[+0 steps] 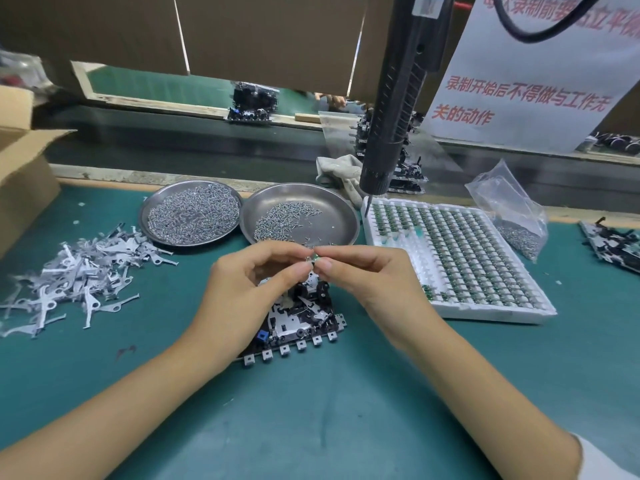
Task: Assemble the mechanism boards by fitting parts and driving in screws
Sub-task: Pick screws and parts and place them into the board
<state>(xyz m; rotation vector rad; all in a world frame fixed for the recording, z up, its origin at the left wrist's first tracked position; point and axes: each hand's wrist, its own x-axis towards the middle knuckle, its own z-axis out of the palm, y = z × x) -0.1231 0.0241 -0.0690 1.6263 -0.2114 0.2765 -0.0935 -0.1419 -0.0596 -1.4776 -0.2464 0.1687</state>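
A black and silver mechanism board (pixel 304 323) lies on the green mat in front of me, partly hidden by my hands. My left hand (pixel 249 289) and my right hand (pixel 367 282) meet above it. Their fingertips pinch a tiny green and metal part (pixel 314 258) between them; I cannot tell whether a screw is with it. A black electric screwdriver (pixel 394 109) hangs above the white tray (pixel 491 315), its bit pointing down at the tray's far left corner.
Two round metal dishes of screws (pixel 190 214) (pixel 301 216) sit behind my hands. A pile of flat metal levers (pixel 76 275) lies at the left, a cardboard box (pixel 20 174) beyond it. A plastic bag of screws (pixel 516 216) and another board (pixel 613 247) lie at the right.
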